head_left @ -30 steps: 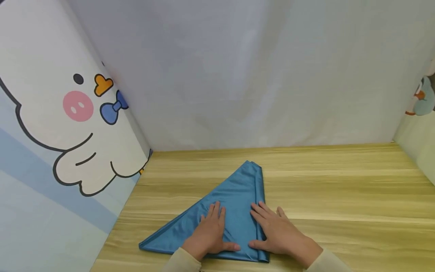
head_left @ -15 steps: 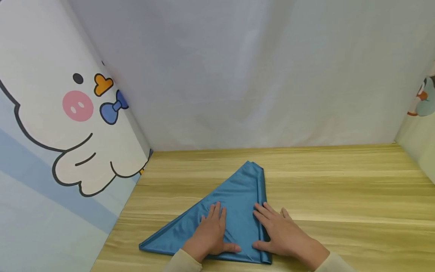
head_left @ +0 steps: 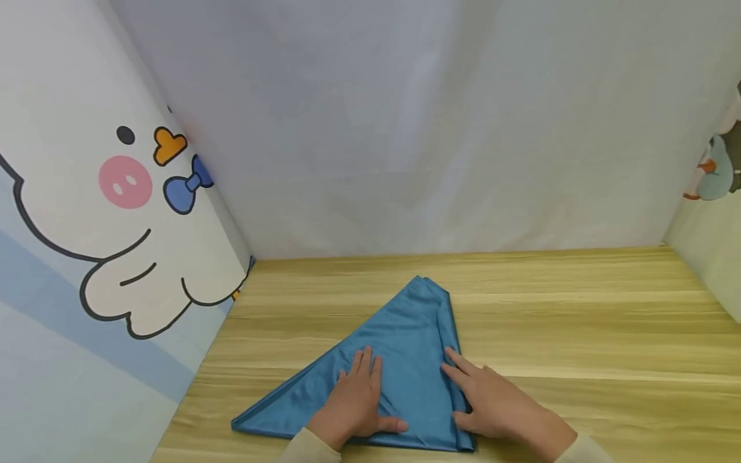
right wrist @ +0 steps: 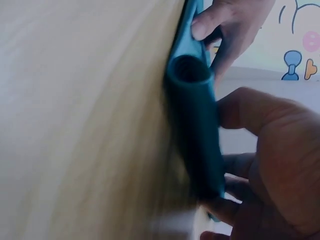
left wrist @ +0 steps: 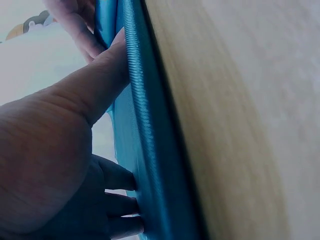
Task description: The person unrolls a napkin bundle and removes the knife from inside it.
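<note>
Pale backdrop (head_left: 376,141) across the far side; wood-grain table (head_left: 585,321) below it. Blue cloth (head_left: 405,363) lies on the near part of the table, left of middle, a folded triangle: narrow corner at left, blunt tip at far side, doubled strip down the right. Step in hand looks like smoothing and squaring that strip. Best done, I judge, with the left side pinned and light, even pressure along the whole right edge; satiny fabric will probably slide or skew if the near end is pulled harder than the far. Left hand (head_left: 354,400) lies spread on the cloth, thumb pointing right near its near edge; fabric is under it. Right hand (head_left: 489,395) has fingers apart, tips and thumb touching the strip (head_left: 448,325), which lies under and just left of it; no firm pinch shows. Smallest detail: the strip's near end (right wrist: 186,82), hollow like a tube, so not pressed flat there.
</note>
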The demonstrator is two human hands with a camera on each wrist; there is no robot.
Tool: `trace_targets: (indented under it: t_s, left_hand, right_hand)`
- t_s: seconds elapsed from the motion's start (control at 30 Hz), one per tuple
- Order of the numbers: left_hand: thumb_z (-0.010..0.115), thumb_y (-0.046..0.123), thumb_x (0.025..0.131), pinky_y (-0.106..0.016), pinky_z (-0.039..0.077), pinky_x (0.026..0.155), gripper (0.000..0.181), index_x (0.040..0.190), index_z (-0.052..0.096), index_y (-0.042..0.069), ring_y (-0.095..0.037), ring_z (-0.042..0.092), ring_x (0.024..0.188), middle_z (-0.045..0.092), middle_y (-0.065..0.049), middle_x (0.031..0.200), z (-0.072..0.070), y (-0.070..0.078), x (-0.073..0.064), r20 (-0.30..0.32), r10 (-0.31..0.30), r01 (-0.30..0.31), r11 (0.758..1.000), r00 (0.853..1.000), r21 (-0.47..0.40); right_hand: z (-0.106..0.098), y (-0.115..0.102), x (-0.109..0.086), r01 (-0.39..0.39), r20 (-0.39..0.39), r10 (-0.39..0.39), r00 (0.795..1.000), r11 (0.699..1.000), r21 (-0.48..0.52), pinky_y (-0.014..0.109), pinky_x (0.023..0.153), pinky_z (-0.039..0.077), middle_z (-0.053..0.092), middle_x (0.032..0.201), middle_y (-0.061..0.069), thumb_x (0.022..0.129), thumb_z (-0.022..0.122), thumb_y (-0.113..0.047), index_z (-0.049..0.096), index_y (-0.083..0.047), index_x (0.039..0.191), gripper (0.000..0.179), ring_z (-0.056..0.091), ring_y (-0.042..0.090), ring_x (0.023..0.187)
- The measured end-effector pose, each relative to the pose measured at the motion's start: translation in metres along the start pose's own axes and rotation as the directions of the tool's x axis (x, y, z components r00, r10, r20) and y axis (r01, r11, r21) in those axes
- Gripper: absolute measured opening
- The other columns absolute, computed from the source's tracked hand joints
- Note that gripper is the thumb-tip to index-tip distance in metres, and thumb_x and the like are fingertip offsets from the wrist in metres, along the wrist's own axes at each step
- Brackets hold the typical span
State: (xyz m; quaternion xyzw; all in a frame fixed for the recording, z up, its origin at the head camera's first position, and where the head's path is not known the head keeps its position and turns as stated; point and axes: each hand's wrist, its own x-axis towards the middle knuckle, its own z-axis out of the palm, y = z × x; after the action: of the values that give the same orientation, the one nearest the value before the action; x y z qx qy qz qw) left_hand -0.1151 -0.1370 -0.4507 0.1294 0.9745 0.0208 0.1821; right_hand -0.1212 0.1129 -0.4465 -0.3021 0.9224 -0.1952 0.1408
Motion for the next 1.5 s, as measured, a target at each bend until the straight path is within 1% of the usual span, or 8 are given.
trace_targets:
  t_s: [0.2, 0.47, 0.57, 0.73, 0.9, 1.03, 1.17, 1.5]
  left_hand:
    - [0.048, 0.084, 0.058, -0.056, 0.029, 0.097, 0.121, 0.145, 0.022, 0.004, -0.034, 0.011, 0.136, 0.010, -0.018, 0.150, 0.001, -0.001, -0.001, -0.004, -0.001, 0.001, 1.000, 1.000, -0.004]
    - [0.049, 0.084, 0.058, -0.056, 0.028, 0.097, 0.121, 0.145, 0.022, 0.004, -0.033, 0.010, 0.136, 0.009, -0.018, 0.150, 0.000, 0.000, -0.002, -0.003, -0.001, 0.001, 1.000, 1.000, -0.004]
    - [0.049, 0.084, 0.058, -0.056, 0.028, 0.098, 0.121, 0.145, 0.022, 0.004, -0.033, 0.010, 0.136, 0.009, -0.018, 0.150, 0.000, 0.000, -0.001, -0.005, 0.001, -0.001, 1.000, 1.000, -0.003]
    - [0.049, 0.084, 0.057, -0.056, 0.027, 0.098, 0.122, 0.145, 0.021, 0.005, -0.033, 0.009, 0.136, 0.009, -0.018, 0.150, 0.000, 0.000, -0.001, -0.001, -0.003, 0.003, 1.000, 1.000, -0.006]
    - [0.049, 0.084, 0.057, -0.057, 0.028, 0.097, 0.122, 0.145, 0.022, 0.005, -0.033, 0.010, 0.136, 0.010, -0.018, 0.150, 0.000, 0.001, -0.001, 0.008, -0.015, 0.015, 1.000, 1.000, -0.006]
    - [0.048, 0.084, 0.058, -0.057, 0.029, 0.096, 0.121, 0.145, 0.022, 0.005, -0.034, 0.011, 0.136, 0.010, -0.018, 0.150, 0.000, 0.001, -0.001, 0.004, -0.006, 0.006, 1.000, 1.000, 0.004]
    - [0.047, 0.085, 0.058, -0.057, 0.030, 0.095, 0.121, 0.145, 0.022, 0.005, -0.034, 0.011, 0.136, 0.011, -0.018, 0.150, 0.001, 0.000, 0.000, -0.002, 0.003, -0.003, 1.000, 1.000, 0.014]
    - [0.047, 0.084, 0.058, -0.056, 0.028, 0.097, 0.121, 0.145, 0.022, 0.004, -0.033, 0.010, 0.136, 0.009, -0.018, 0.150, 0.000, 0.000, -0.002, 0.001, 0.002, -0.002, 1.000, 1.000, 0.004]
  right_hand:
    - [0.003, 0.005, -0.005, -0.049, -0.028, 0.048, 0.998, 0.999, -0.007, 0.061, 0.098, 0.022, 0.021, 0.149, 0.007, 0.080, 0.065, -0.039, 0.040, -0.011, 0.140, 0.071, 0.020, 0.028, 0.135]
    - [0.004, 0.010, -0.011, -0.076, -0.051, 0.074, 0.996, 0.996, -0.045, 0.061, 0.097, 0.022, 0.023, 0.149, 0.005, 0.080, 0.062, -0.043, 0.040, -0.013, 0.140, 0.071, 0.018, 0.025, 0.135]
    - [0.002, 0.009, -0.012, -0.065, -0.051, 0.064, 0.997, 0.997, -0.035, 0.061, 0.097, 0.022, 0.023, 0.149, 0.006, 0.081, 0.062, -0.042, 0.040, -0.012, 0.140, 0.070, 0.018, 0.026, 0.135]
    - [-0.001, 0.002, -0.013, -0.006, -0.051, 0.004, 0.999, 0.999, -0.035, 0.061, 0.097, 0.021, 0.023, 0.148, 0.008, 0.084, 0.062, -0.040, 0.040, -0.007, 0.139, 0.068, 0.017, 0.027, 0.136]
    - [-0.001, -0.009, -0.009, 0.067, -0.039, -0.070, 0.997, 0.996, -0.058, 0.063, 0.097, 0.019, 0.025, 0.148, 0.008, 0.084, 0.056, -0.055, 0.040, -0.007, 0.139, 0.075, 0.017, 0.028, 0.136]
    - [0.002, -0.014, -0.004, 0.090, -0.019, -0.092, 0.996, 0.992, -0.091, 0.065, 0.096, 0.019, 0.026, 0.148, 0.008, 0.081, 0.050, -0.065, 0.040, -0.007, 0.139, 0.083, 0.015, 0.028, 0.136]
    - [0.006, -0.014, 0.000, 0.102, -0.005, -0.103, 0.995, 0.989, -0.107, 0.066, 0.095, 0.018, 0.026, 0.147, 0.009, 0.079, 0.049, -0.069, 0.038, -0.006, 0.139, 0.088, 0.015, 0.029, 0.136]
    - [0.005, -0.010, -0.002, 0.022, 0.036, -0.017, 0.999, 0.992, -0.121, 0.065, 0.097, 0.014, 0.027, 0.147, 0.008, 0.075, 0.056, -0.068, 0.034, -0.006, 0.142, 0.093, 0.014, 0.029, 0.136]
